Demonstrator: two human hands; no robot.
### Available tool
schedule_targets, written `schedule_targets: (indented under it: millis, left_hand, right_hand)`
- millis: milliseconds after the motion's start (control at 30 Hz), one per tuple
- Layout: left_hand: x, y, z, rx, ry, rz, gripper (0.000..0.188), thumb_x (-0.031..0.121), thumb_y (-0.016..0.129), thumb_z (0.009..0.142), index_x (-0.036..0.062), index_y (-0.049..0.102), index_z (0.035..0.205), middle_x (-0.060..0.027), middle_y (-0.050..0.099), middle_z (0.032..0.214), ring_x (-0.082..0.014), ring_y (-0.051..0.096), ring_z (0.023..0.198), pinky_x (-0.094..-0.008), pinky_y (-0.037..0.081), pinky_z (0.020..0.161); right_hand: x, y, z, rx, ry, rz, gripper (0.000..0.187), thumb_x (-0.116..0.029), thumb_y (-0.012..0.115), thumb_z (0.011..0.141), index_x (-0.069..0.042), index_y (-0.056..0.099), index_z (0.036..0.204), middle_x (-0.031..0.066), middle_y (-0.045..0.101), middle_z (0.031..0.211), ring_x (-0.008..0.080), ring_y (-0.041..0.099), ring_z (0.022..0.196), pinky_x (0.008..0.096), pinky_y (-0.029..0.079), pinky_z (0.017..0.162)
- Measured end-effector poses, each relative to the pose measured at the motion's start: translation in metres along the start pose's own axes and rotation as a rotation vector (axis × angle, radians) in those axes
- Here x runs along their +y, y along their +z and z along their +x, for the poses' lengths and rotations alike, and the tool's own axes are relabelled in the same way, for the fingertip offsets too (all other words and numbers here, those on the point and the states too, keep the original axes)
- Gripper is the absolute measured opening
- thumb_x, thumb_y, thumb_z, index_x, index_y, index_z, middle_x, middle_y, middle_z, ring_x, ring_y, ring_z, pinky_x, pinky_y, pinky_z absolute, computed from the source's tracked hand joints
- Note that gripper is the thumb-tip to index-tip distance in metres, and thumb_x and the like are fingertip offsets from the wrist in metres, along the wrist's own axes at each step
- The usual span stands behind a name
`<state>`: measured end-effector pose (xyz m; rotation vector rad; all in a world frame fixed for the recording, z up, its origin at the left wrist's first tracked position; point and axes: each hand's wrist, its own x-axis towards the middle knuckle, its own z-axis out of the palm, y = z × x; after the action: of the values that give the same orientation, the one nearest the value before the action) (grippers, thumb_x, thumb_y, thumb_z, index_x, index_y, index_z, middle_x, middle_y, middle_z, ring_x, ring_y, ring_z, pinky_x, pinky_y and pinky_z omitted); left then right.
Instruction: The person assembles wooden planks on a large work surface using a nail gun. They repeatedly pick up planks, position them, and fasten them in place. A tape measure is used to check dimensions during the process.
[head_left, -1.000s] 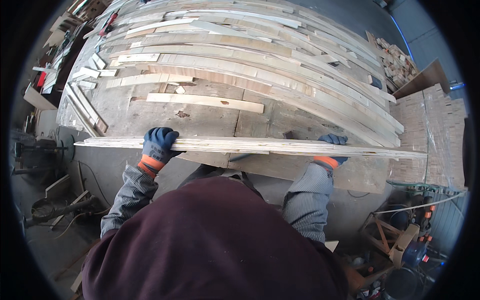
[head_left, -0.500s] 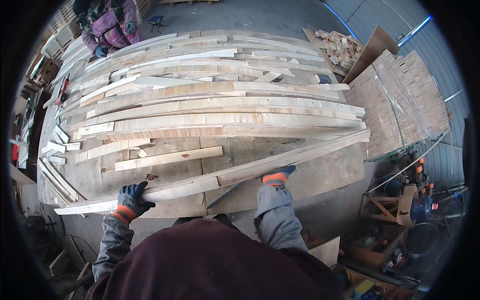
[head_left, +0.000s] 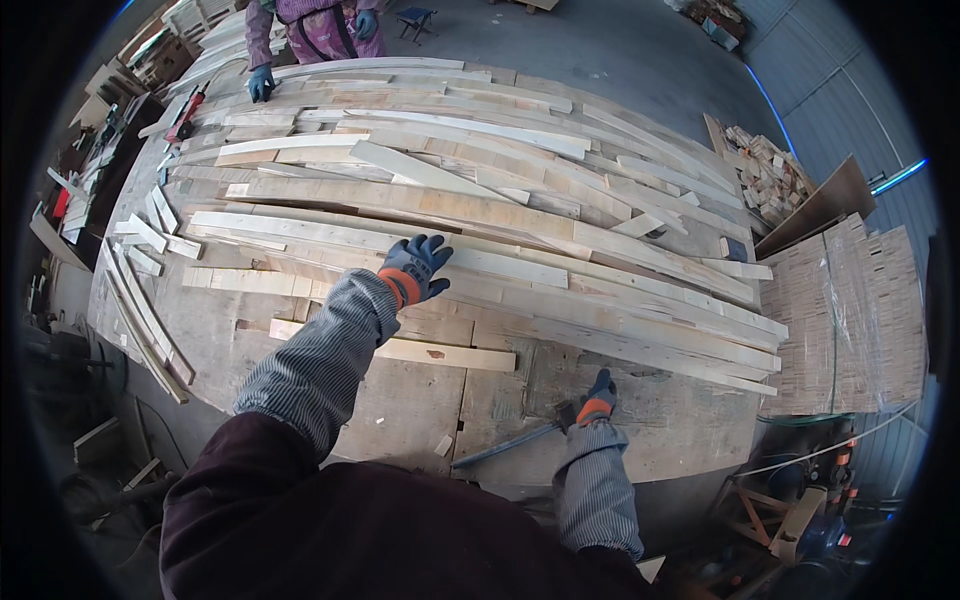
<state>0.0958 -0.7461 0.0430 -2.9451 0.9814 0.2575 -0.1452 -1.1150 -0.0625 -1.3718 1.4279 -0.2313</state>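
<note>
My left hand [head_left: 415, 268], in a blue glove with an orange cuff, reaches over the near group of long pale wooden strips [head_left: 480, 262]. Its fingers are spread and it grips nothing; whether the palm touches the wood I cannot tell. Lower on the right, my right hand [head_left: 599, 394], gloved alike, is by the near part of the wooden table [head_left: 680, 410]. Seen nearly edge-on, its fingers point away from me and appear stretched out, with nothing visible in them. Just left of it lies a hammer [head_left: 510, 443], head toward the hand.
Across the table, a person in purple has a gloved hand [head_left: 261, 83] at the far edge. A red tool [head_left: 185, 117] lies far left, near short wood offcuts [head_left: 148, 232]. A wrapped stack of wood [head_left: 840, 320] stands right, with a heap of blocks [head_left: 765, 170] behind.
Both hands have let go of the long strip, which now lies with the others. My left hand has moved forward and right over the strips. The view has swung leftward.
</note>
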Motion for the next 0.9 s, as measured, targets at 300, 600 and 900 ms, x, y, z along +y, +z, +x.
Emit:
schedule_targets:
  millis: [300, 600, 900]
  left_hand:
    - [0.002, 0.035, 0.015, 0.257, -0.006, -0.061, 0.057, 0.046, 0.062, 0.082, 0.016, 0.048, 0.128, -0.0112, 0.048, 0.129, -0.0337, 0.045, 0.119, -0.0505, 0.035, 0.098]
    - [-0.016, 0.017, 0.151, 0.111, -0.11, 0.031, 0.081, 0.052, 0.068, 0.074, 0.0157, 0.036, 0.139, -0.0092, 0.042, 0.137, -0.0291, 0.039, 0.126, -0.0475, 0.03, 0.106]
    - [0.002, 0.012, 0.172, -0.06, -0.006, 0.035, 0.067, 0.053, 0.073, 0.066, 0.0186, 0.056, 0.121, -0.0065, 0.053, 0.112, -0.0265, 0.05, 0.108, -0.0459, 0.036, 0.098]
  right_hand:
    - [0.058, 0.11, 0.031, 0.346, -0.324, -0.729, 0.052, -0.032, 0.047, 0.093, -0.003, 0.04, 0.135, 0.0243, 0.044, 0.133, 0.0389, 0.043, 0.124, 0.0489, 0.034, 0.104]
    - [0.066, 0.143, 0.011, 0.638, -0.575, -1.13, 0.063, -0.045, 0.032, 0.095, -0.001, 0.034, 0.139, 0.0216, 0.039, 0.141, 0.0415, 0.036, 0.13, 0.0529, 0.031, 0.105]
    - [0.083, 0.144, 0.018, 0.728, -0.614, -1.091, 0.065, -0.049, 0.029, 0.095, -0.001, 0.036, 0.138, 0.0217, 0.041, 0.139, 0.0419, 0.039, 0.128, 0.0533, 0.033, 0.103]
